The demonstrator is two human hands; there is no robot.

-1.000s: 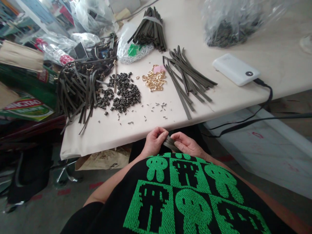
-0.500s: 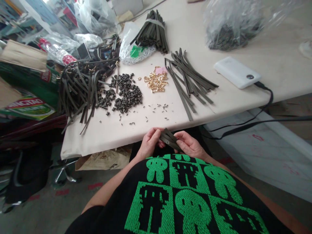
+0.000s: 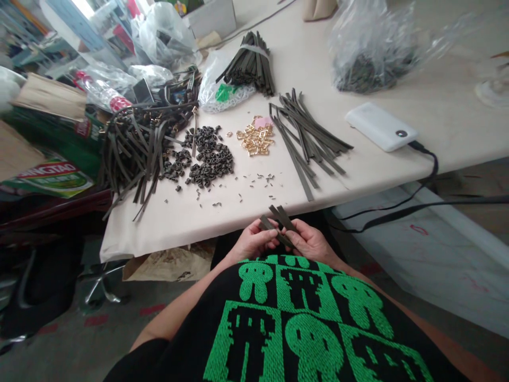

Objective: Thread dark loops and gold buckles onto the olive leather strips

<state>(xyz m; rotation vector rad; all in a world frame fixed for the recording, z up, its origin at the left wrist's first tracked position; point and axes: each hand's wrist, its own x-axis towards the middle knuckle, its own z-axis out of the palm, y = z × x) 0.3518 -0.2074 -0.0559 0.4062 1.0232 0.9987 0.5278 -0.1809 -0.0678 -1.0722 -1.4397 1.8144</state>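
Observation:
Close to my body, just off the table's front edge, both hands are closed on dark olive flat straps [image 3: 282,216]. My left hand [image 3: 256,240] pinches one strap between thumb and fingers. Beside it, my right hand [image 3: 310,239] grips the others, whose ends fan out upward. The lower ends are partly hidden by my fingers. More loose straps of the same kind [image 3: 314,135] lie on the table ahead to the right. Gold-coloured rectangular buckles [image 3: 256,139] sit in a small heap, and small dark loops [image 3: 210,159] are piled to their left.
A banded bundle of straps [image 3: 252,63] rests by a clear bag [image 3: 226,98]. Finished-looking straps [image 3: 135,154] hang over the table's left side. A white power bank [image 3: 382,127] with a black cable [image 3: 431,159] lies right. Behind it is a plastic bag [image 3: 366,63]. Tiny dark bits are scattered in front.
The straps in my hands have separated: their ends now fan apart and point up, where they were bunched together. The view has tilted slightly, shifting the table's things lower in the picture.

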